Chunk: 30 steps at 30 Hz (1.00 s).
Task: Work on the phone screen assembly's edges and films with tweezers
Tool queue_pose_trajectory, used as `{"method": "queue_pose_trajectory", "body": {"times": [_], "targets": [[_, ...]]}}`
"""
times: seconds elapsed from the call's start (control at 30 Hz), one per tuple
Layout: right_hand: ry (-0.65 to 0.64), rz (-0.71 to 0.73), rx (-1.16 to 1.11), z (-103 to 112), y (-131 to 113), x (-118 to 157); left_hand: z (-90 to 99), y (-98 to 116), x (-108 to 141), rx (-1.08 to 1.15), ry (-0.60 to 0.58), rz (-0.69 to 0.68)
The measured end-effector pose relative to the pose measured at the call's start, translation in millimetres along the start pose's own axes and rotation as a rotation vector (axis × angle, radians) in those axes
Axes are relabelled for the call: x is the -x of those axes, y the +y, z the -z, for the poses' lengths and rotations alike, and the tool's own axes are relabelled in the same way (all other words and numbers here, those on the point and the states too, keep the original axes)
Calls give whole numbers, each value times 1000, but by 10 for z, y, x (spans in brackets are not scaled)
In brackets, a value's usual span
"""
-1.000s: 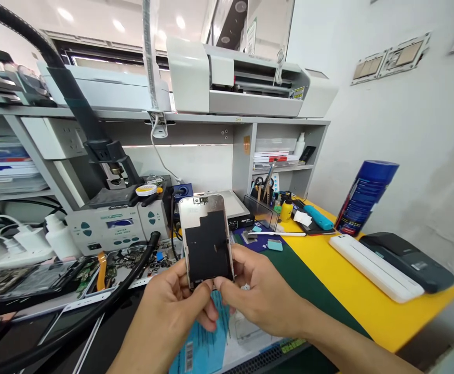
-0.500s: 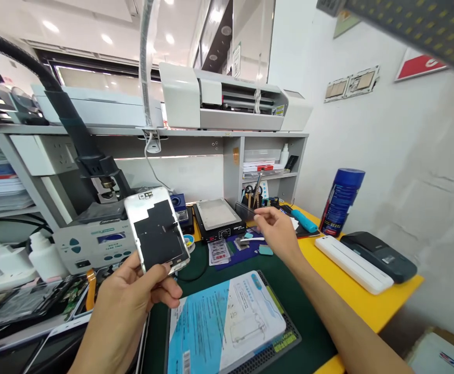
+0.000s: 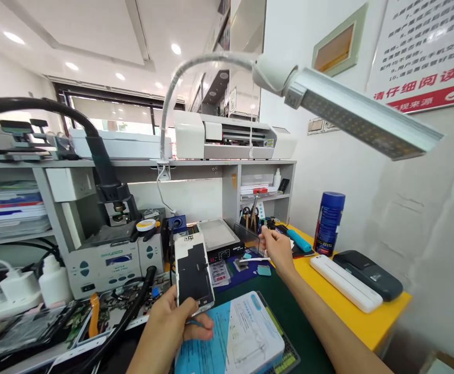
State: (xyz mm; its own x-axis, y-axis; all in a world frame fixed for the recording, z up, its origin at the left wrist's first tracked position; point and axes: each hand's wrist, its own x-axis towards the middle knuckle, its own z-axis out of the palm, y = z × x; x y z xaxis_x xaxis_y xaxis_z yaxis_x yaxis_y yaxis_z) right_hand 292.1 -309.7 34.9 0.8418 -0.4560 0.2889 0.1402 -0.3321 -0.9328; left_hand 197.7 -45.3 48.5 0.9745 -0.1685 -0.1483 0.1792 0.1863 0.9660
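Note:
My left hand (image 3: 176,322) grips the lower end of a phone screen panel (image 3: 193,270), its black and silver back facing me. The panel stands tilted over the left part of a blue and white box (image 3: 238,332). My right hand (image 3: 277,248) is raised further back, fingers pinched at the edge of a dark transparent sheet (image 3: 247,237). Whether the fingertips hold that sheet is hard to tell. Behind the panel sits a flat heating plate (image 3: 217,235) with a black front. Small teal pieces (image 3: 264,270) lie on a purple mat.
A station box (image 3: 110,267) and black hose stand at the left, beside circuit boards (image 3: 67,317). A lamp (image 3: 363,114) hangs at the upper right. A blue can (image 3: 329,223), a white bar-shaped device (image 3: 346,283) and a dark case (image 3: 368,274) are at the right.
The view has tilted up, showing more of the lamp. My left hand and the panel now appear further right, with the panel more upright. My right hand stays near the dark sheet, fingers still pinched.

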Motion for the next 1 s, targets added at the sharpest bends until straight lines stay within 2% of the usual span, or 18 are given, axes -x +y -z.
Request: {"method": "queue_pose_trajectory", "body": {"times": [0.13, 0.27, 0.37, 0.47, 0.67, 0.83, 0.9, 1.0], "targets": [[65, 62, 87, -1, -127, -167, -14, -53, -13, -10, -43, 22], [125, 88, 199, -87, -392, -585, -50, -48, 0, 23, -82, 16], [110, 100, 289, -185, -548, -866, -65, -19, -1, 46, -98, 92], [73, 116, 372, -257, -588, -984, -67, 6, -17, 97, -80, 96], [70, 151, 489, -219, -582, -984, -37, 19, -31, 163, -60, 124], [100, 274, 538, -42, -857, -974, -26, 16, -22, 187, -62, 132], [113, 355, 545, 27, -983, -876, -31, 22, -24, 192, -60, 130], [64, 482, 552, 88, -1059, -561, -35, 51, -11, 202, -40, 123]]}}
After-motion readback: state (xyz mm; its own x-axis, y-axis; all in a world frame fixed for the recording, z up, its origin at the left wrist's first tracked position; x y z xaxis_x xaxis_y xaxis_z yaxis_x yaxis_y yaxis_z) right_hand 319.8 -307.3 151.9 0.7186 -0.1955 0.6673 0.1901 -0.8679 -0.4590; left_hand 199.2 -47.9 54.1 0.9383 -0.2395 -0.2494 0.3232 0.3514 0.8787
